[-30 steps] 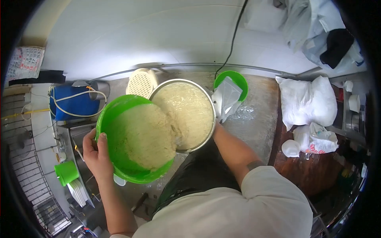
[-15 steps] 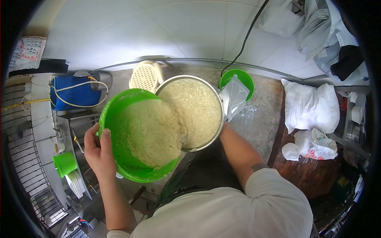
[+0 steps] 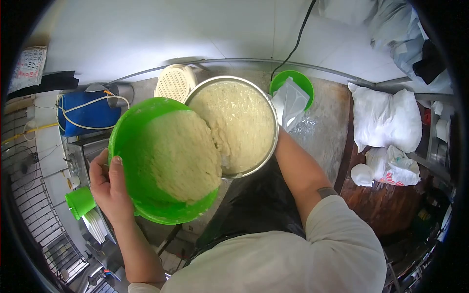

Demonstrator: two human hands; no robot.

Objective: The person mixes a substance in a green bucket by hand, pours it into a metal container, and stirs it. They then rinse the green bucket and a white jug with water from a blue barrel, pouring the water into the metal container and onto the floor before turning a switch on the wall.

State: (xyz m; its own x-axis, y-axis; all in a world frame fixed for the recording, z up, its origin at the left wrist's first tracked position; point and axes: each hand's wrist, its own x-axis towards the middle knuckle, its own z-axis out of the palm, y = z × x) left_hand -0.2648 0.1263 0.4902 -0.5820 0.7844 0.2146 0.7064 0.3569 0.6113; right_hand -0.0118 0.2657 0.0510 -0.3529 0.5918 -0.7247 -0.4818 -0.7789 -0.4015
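My left hand (image 3: 110, 188) grips the left rim of a large green tub (image 3: 129, 132), its thumb over the rim and its fingers round the outside. Inside the tub lies a mass of pale, wet dough (image 3: 183, 156). Against the tub's right side, a round metal bowl (image 3: 272, 110) holds more smooth, pale dough (image 3: 239, 119). Dough bridges the two where they meet, with a ragged fold near the bowl's left edge. My right forearm (image 3: 303, 168) reaches to the bowl's right side; the bowl hides my right hand and its fingers.
Behind the bowl are a cream perforated stool (image 3: 173, 84) and a green bucket (image 3: 307, 88) with a clear plastic bag in it. White sacks (image 3: 388, 117) lie at right. A blue drum (image 3: 88, 115) and steel rack stand at left. A black cable (image 3: 298, 41) hangs down the wall.
The green tub has shifted slightly left in view with my left hand still on it. The dough fold between tub and bowl looks more stretched. The whole view has moved a little.
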